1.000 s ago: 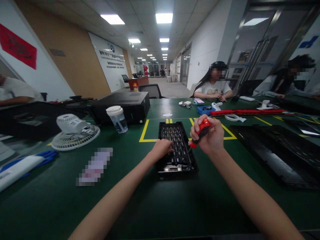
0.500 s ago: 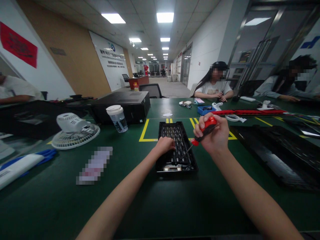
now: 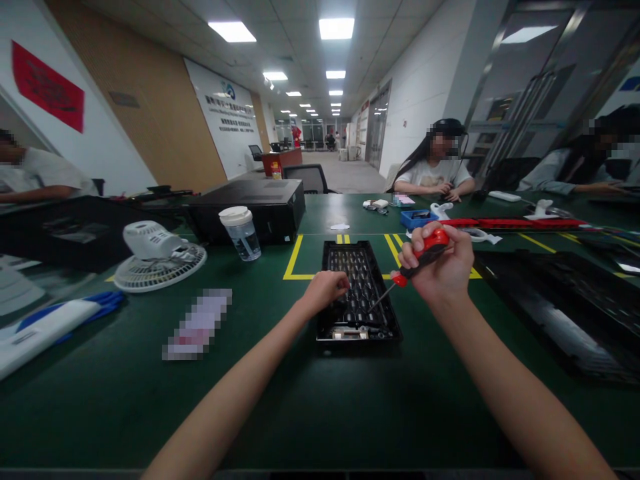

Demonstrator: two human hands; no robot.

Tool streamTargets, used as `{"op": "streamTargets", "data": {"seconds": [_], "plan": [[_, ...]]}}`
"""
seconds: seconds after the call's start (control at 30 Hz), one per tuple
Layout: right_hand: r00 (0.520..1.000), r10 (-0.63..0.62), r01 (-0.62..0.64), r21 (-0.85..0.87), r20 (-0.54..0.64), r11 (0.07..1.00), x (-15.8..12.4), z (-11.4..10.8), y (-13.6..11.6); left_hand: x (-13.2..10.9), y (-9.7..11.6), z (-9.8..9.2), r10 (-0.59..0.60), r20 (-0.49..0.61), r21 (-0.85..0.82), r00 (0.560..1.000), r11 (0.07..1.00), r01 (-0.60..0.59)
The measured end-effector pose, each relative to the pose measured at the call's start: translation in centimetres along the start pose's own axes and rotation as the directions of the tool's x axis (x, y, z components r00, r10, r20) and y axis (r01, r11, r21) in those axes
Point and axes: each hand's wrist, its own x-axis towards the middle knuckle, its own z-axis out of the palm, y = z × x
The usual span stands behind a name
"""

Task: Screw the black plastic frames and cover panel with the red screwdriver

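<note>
Head camera view is showing your right hand (image 3: 445, 267) wrapping its fingers around the handle of a red-and-black screwdriver with a thin metal shaft (image 3: 399, 279). You are slanting that shaft down and to the left, and its tip is pointing into a shallow black rectangular plastic case (image 3: 360, 341) (whether it is touching anything inside, you cannot tell from here). That case is lying straight ahead of you on the dark green tabletop (image 3: 280, 407), its rows of dark shapes facing up, and it is straddling the near line of a yellow tape marking (image 3: 300, 276). Your left hand (image 3: 327, 288) is resting over the case's left side with its fingers curling inward; whether they are pinching something is hidden, so you cannot tell.

To your left, a clear cup with a white lid (image 3: 243, 237) is standing in front of a black box-shaped metal housing (image 3: 277, 213), and a white round-grilled fan (image 3: 160, 257) is lying beside it. On your right, a large flat black panel (image 3: 555, 320) is lying near your forearm. Farther across, a person in a white shirt and dark cap (image 3: 435, 173) is sitting at the table.
</note>
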Motion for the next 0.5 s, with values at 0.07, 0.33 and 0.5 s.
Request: {"op": "streamTargets", "data": {"seconds": [0.07, 0.33, 0.5], "plan": [[1.0, 0.003, -0.003, -0.009, -0.006, 1.0, 0.0, 0.0, 0.0, 0.1, 0.1, 0.1, -0.001, 0.001, 0.029, 1.0, 1.0, 0.001], [1.0, 0.015, -0.015, -0.022, -0.017, 1.0, 0.0, 0.0, -0.1, 1.0, 1.2, 0.9, -0.004, 0.103, 0.076, 0.995, 0.997, -0.004], [1.0, 0.004, -0.005, -0.019, -0.022, 1.0, 0.0, -0.1, -0.2, 1.2, 1.1, 1.0, -0.007, 0.107, 0.033, 0.994, 0.999, 0.003]]}}
